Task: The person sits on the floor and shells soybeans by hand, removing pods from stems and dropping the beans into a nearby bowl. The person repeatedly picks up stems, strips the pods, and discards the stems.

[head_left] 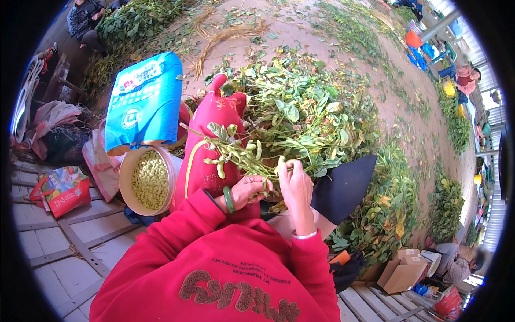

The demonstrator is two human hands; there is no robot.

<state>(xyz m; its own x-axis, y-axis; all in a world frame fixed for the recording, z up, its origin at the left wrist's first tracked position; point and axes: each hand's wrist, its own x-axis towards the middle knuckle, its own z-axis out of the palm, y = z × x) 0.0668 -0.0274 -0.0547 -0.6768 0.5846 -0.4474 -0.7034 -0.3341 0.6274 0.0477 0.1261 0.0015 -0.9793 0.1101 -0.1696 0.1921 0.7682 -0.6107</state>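
Observation:
A leafy soybean plant with green pods (241,155) lies across my lap, its cut stem pointing to the left. My left hand (247,191), with a green bangle at the wrist, is curled around a few loose pods (260,193) just below the stalks. My right hand (295,183) pinches a pod (281,160) at the near end of the plant, thumb and forefinger together. Beside my left leg stands a white bucket (124,181) holding many shelled or picked green pieces (149,181). Beyond my knees spreads a heap of cut soybean plants (305,108).
A blue printed bag (147,100) rises behind the bucket. At left lie a red shopping bag (66,191) and pale sacks (100,161). More plants (390,201) cover the ground at right, near a cardboard box (402,269). Other people (466,82) sit at the edges.

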